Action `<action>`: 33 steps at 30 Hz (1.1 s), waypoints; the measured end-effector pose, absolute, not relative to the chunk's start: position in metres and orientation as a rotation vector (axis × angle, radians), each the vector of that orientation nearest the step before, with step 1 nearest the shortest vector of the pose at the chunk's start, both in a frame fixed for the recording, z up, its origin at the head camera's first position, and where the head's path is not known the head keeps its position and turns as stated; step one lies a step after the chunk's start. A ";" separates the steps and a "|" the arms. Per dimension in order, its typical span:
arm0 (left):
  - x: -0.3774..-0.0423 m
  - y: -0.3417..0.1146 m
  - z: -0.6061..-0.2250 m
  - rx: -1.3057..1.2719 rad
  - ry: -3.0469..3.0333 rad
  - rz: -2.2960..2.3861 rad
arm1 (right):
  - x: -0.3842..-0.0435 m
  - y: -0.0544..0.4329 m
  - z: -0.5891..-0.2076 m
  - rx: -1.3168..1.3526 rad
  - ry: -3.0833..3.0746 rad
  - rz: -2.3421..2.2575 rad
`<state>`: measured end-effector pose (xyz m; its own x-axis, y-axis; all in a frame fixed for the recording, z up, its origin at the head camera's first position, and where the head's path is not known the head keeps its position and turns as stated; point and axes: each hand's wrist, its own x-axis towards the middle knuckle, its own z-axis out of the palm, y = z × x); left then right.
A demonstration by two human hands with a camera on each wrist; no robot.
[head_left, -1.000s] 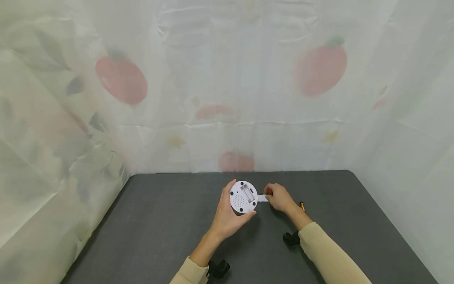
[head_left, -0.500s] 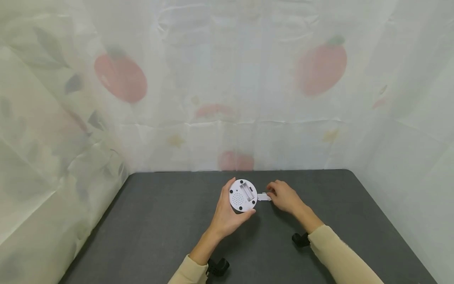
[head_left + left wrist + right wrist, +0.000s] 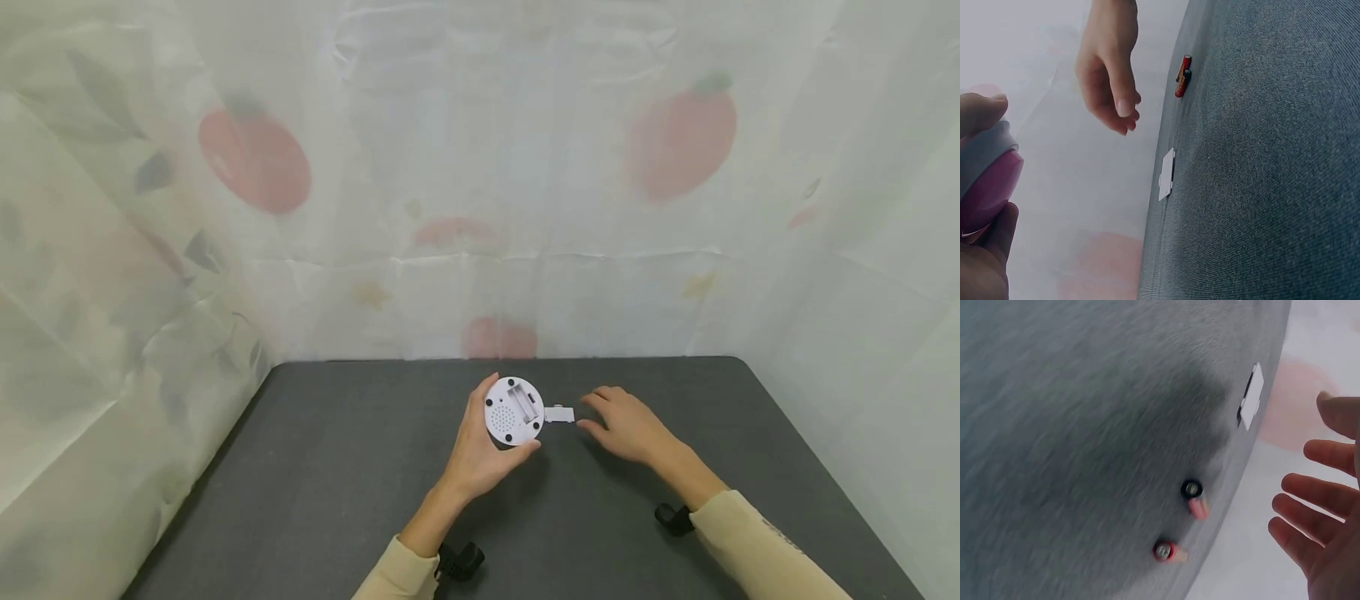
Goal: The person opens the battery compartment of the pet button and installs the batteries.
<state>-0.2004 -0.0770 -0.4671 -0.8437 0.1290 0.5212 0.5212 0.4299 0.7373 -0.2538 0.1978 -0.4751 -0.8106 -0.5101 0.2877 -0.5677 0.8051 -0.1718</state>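
Observation:
My left hand [image 3: 476, 454] grips a round white device [image 3: 507, 412] by its rim, between thumb and fingers. Its underside faces me, with black feet, speaker holes and an uncovered battery compartment without batteries; the left wrist view shows a pink part on its other side. A small white battery cover [image 3: 558, 414] lies on the table, just right of the device in the head view. My right hand [image 3: 626, 427] hovers apart from the cover, fingers spread and holding nothing. Two batteries [image 3: 1198, 507] lie beyond the cover in the right wrist view, hidden in the head view.
The dark grey table [image 3: 337, 475] has its back edge against a pale curtain [image 3: 480, 167] printed with fruit. More curtain hangs along both sides. A black wrist camera [image 3: 675, 518] sits on the right wrist, another camera [image 3: 460, 562] on the left.
My right hand has let go of the battery cover and drawn back to the right, its fingers spreading. The cover stays on the table. My left hand holds the device almost still.

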 end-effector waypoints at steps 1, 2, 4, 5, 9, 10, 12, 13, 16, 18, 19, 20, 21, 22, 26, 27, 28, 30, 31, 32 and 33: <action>-0.201 -0.077 -0.467 -0.555 -2.302 -1.386 | -0.252 0.200 -0.475 0.843 -2.766 0.354; -0.201 -0.077 -0.467 -0.555 -2.302 -1.384 | -0.250 0.203 -0.474 0.846 -2.773 0.342; -0.200 -0.077 -0.467 -0.553 -2.304 -1.386 | -0.247 0.207 -0.474 0.854 -2.783 0.327; -0.201 -0.077 -0.467 -0.550 -2.306 -1.385 | -0.246 0.210 -0.474 0.858 -2.786 0.312; -0.201 -0.077 -0.467 -0.545 -2.311 -1.392 | -0.243 0.221 -0.477 0.874 -2.797 0.278; -0.201 -0.077 -0.467 -0.544 -2.314 -1.393 | -0.242 0.224 -0.478 0.874 -2.802 0.280; -0.201 -0.077 -0.467 -0.544 -2.319 -1.399 | -0.240 0.231 -0.480 0.868 -2.817 0.298; -0.201 -0.077 -0.467 -0.543 -2.323 -1.403 | -0.240 0.234 -0.481 0.861 -2.824 0.317; -0.200 -0.077 -0.467 -0.539 -2.336 -1.403 | -0.239 0.243 -0.485 0.836 -2.843 0.356; -0.200 -0.077 -0.467 -0.542 -2.339 -1.396 | -0.239 0.249 -0.487 0.825 -2.849 0.363; -0.200 -0.077 -0.468 -0.542 -2.339 -1.394 | -0.240 0.251 -0.488 0.820 -2.854 0.374; -0.200 -0.077 -0.468 -0.541 -2.340 -1.388 | -0.240 0.253 -0.488 0.818 -2.857 0.381; -0.200 -0.077 -0.468 -0.542 -2.340 -1.386 | -0.240 0.256 -0.489 0.807 -2.867 0.390; -0.201 -0.077 -0.468 -0.542 -2.341 -1.387 | -0.240 0.258 -0.489 0.801 -2.877 0.397; -0.201 -0.077 -0.468 -0.542 -2.340 -1.386 | -0.241 0.267 -0.491 0.769 -2.912 0.424; -0.201 -0.077 -0.468 -0.542 -2.339 -1.390 | -0.241 0.270 -0.491 0.757 -2.923 0.426; -0.202 -0.077 -0.468 -0.543 -2.338 -1.388 | -0.241 0.272 -0.492 0.752 -2.929 0.421; -0.202 -0.077 -0.468 -0.540 -2.339 -1.388 | -0.241 0.277 -0.494 0.739 -2.944 0.412; -0.202 -0.077 -0.469 -0.542 -2.338 -1.382 | -0.241 0.278 -0.495 0.729 -2.952 0.418; -0.202 -0.077 -0.469 -0.542 -2.339 -1.378 | -0.241 0.280 -0.496 0.723 -2.959 0.426; -0.202 -0.077 -0.469 -0.541 -2.339 -1.376 | -0.241 0.281 -0.498 0.717 -2.966 0.433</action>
<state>-0.2022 -0.0767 -0.4694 -0.8570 0.1375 0.4966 0.5009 0.4490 0.7400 -0.2405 0.2806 -0.4977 -0.8902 -0.4388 0.1224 -0.4555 0.8526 -0.2562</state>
